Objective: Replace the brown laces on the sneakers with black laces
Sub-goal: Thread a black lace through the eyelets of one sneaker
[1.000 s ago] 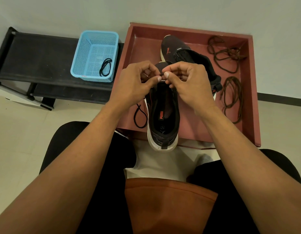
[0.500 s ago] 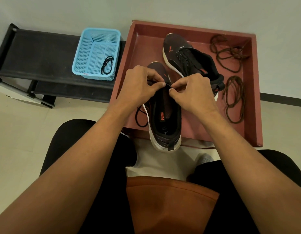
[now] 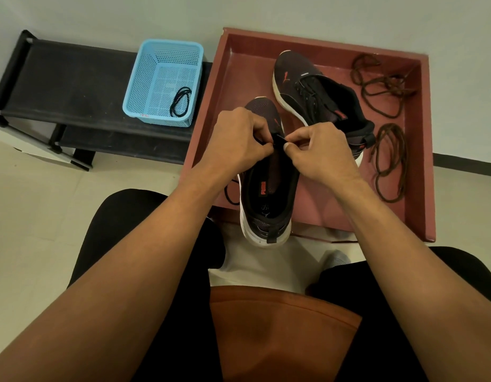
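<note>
Left hand (image 3: 239, 142): fingers curled in tight, thumb and forefinger pinching the black lace (image 3: 280, 139) above the throat of the near sneaker (image 3: 269, 197).
Right hand (image 3: 318, 155): same posture, thumb and forefinger clamped on that same lace directly across from the left. The two sets of fingertips are almost touching, with only a short taut bit of lace showing between them. Can't tell which eyelet it runs through, since the fingers cover it.
The lace slack loops out on the shoe's left side, under the left wrist, onto the floor of the tray (image 3: 230, 64).
Near sneaker: toe pointing away, opening up, heel sticking out past the tray's near rim. Can't tell whether it rests on the rim.
Far sneaker (image 3: 316, 95): inside the tray, behind and to the right of the near one, set at an angle, dark laces in its eyelets.
Brown laces (image 3: 382, 86): two loose bundles along the tray's right side, one in the far corner, one nearer.
Spare black lace (image 3: 181, 102): coiled in the blue basket (image 3: 161, 78) on the black bench (image 3: 73, 78), left of the tray.
</note>
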The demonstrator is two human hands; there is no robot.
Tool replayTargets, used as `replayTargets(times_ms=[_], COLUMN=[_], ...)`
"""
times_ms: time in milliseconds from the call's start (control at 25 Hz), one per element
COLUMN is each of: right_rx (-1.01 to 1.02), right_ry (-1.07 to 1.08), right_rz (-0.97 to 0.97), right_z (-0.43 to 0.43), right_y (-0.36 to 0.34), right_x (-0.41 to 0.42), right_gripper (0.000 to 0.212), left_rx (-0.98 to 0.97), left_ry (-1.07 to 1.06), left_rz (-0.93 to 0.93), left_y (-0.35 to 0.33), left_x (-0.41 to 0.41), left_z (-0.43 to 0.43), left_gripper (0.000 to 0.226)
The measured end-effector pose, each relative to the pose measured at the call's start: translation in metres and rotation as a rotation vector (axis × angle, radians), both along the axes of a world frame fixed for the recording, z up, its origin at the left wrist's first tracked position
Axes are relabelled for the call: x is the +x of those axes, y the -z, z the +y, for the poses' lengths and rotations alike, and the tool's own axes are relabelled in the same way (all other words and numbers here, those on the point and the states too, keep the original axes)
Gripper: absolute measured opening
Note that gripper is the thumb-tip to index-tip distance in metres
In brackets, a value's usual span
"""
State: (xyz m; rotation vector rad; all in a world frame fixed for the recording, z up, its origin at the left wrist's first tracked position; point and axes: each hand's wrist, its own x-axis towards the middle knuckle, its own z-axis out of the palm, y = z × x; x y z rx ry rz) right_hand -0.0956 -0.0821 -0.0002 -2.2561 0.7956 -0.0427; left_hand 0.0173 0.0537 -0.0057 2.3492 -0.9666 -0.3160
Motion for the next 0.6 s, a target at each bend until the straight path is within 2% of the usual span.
replayTargets(times_ms=[600], right_rx=[0.083], right_ry=[0.015], right_rz=[-0.014], right_z=[0.002], right_y=[-0.005], right_x=[-0.003], right_gripper=[0.017], left_rx=[-0.098], left_ry=[-0.133], left_rz=[0.125], left_y=[0.008], left_x=[-0.012], left_z=[-0.004], left_gripper=[0.003])
